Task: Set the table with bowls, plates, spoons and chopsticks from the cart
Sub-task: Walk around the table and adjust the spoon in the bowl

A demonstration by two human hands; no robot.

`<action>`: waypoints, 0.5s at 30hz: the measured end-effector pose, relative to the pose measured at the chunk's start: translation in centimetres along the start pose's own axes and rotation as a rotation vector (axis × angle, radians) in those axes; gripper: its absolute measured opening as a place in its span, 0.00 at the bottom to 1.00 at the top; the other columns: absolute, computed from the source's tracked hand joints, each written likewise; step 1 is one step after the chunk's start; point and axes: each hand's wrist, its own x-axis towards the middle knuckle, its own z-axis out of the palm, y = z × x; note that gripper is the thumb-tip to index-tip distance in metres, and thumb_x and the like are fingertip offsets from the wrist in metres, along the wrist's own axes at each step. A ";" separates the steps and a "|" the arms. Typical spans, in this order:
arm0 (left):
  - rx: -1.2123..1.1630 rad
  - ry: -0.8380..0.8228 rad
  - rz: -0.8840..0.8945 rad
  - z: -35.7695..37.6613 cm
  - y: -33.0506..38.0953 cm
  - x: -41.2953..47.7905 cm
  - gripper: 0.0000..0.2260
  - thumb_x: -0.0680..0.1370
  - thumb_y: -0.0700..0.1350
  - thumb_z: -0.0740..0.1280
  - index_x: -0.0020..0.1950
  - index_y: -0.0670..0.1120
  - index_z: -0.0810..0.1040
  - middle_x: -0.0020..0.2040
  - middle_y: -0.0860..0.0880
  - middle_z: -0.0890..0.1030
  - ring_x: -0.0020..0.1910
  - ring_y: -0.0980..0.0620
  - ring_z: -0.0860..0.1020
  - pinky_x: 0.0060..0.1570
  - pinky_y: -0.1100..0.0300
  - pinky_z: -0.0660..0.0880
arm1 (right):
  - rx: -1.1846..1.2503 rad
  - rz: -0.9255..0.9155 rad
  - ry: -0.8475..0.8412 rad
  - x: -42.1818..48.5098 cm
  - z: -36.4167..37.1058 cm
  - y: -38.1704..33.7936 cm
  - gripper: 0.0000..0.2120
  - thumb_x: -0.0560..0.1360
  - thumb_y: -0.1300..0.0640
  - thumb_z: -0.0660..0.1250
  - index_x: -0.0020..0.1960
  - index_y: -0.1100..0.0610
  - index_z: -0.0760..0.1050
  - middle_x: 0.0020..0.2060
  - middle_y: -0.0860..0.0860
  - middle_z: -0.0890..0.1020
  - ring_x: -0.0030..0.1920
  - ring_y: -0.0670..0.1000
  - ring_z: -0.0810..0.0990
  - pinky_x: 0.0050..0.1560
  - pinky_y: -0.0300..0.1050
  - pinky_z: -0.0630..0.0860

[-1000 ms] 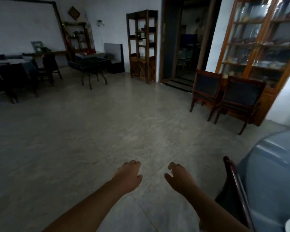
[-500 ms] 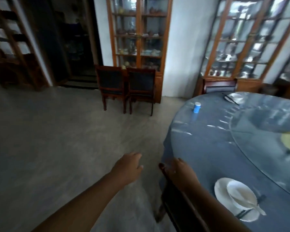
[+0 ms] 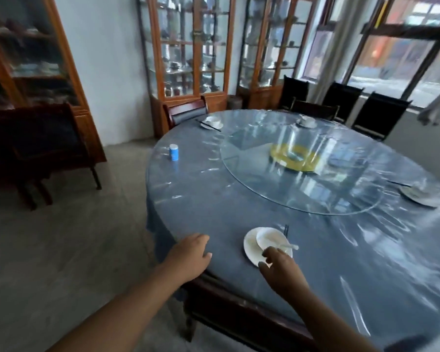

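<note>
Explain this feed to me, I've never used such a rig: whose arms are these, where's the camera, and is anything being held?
There is no machine here: a person wears the one camera on their head, looking forward and down. The left hand hovers open at the round table edge. The right hand reaches over the nearest plate, which carries a bowl and spoon, chopsticks beside. Neither hand holds anything. Three more settings and a blue can sit farther round.

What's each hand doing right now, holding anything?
Left hand: open, empty, over the table edge.
Right hand: empty, fingers loosely curled, at the near rim of the plate.
</note>
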 end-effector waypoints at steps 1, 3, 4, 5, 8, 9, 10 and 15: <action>0.007 -0.017 0.026 0.3 0.6 1.0 0.21 0.79 0.52 0.65 0.69 0.45 0.72 0.67 0.46 0.76 0.67 0.44 0.74 0.66 0.51 0.71 | -0.006 0.018 0.013 -0.1 -0.2 0.9 0.12 0.75 0.49 0.66 0.56 0.53 0.74 0.55 0.50 0.81 0.54 0.55 0.80 0.48 0.48 0.75; 0.035 -0.049 0.072 1.0 2.1 2.8 0.20 0.79 0.53 0.64 0.68 0.45 0.73 0.66 0.46 0.76 0.65 0.44 0.75 0.64 0.50 0.73 | -0.024 0.042 0.026 0.1 -0.9 2.6 0.13 0.76 0.48 0.66 0.56 0.54 0.74 0.55 0.51 0.80 0.54 0.56 0.80 0.47 0.49 0.75; 0.051 -0.063 0.091 1.4 2.9 3.7 0.20 0.79 0.53 0.64 0.68 0.45 0.72 0.66 0.46 0.76 0.65 0.43 0.75 0.64 0.50 0.73 | -0.029 0.053 0.036 0.3 -1.4 3.5 0.12 0.76 0.48 0.65 0.56 0.54 0.74 0.55 0.52 0.80 0.53 0.57 0.80 0.47 0.49 0.75; 0.064 -0.078 0.105 1.8 3.8 4.5 0.20 0.79 0.53 0.64 0.67 0.45 0.72 0.66 0.46 0.76 0.64 0.43 0.75 0.63 0.49 0.73 | -0.027 0.063 0.049 0.6 -1.8 4.3 0.12 0.76 0.48 0.65 0.54 0.54 0.74 0.54 0.52 0.80 0.52 0.56 0.80 0.46 0.49 0.75; 0.089 -0.119 0.119 3.2 5.9 6.5 0.20 0.79 0.54 0.64 0.67 0.45 0.72 0.66 0.46 0.75 0.64 0.43 0.75 0.62 0.50 0.74 | 0.007 0.087 0.108 1.4 -2.7 6.6 0.10 0.75 0.49 0.65 0.53 0.54 0.75 0.51 0.51 0.81 0.50 0.55 0.80 0.46 0.49 0.76; 0.100 -0.129 0.124 3.6 6.5 7.2 0.20 0.79 0.54 0.64 0.67 0.45 0.72 0.66 0.46 0.75 0.64 0.43 0.75 0.61 0.50 0.74 | 0.016 0.092 0.117 1.7 -2.9 7.3 0.11 0.75 0.49 0.65 0.53 0.54 0.75 0.50 0.51 0.81 0.50 0.55 0.80 0.46 0.49 0.77; 0.105 -0.138 0.127 4.1 7.0 7.8 0.20 0.79 0.54 0.64 0.67 0.45 0.71 0.66 0.47 0.75 0.64 0.44 0.75 0.61 0.50 0.74 | 0.022 0.096 0.121 1.9 -3.0 8.0 0.11 0.75 0.48 0.65 0.54 0.54 0.75 0.50 0.51 0.81 0.50 0.56 0.80 0.46 0.49 0.76; 0.096 -0.185 0.130 5.9 9.0 9.9 0.19 0.79 0.52 0.63 0.67 0.46 0.72 0.66 0.47 0.75 0.64 0.44 0.74 0.61 0.51 0.74 | 0.033 0.145 0.111 2.6 -2.8 11.5 0.13 0.76 0.47 0.64 0.56 0.54 0.75 0.52 0.50 0.80 0.51 0.53 0.79 0.45 0.46 0.75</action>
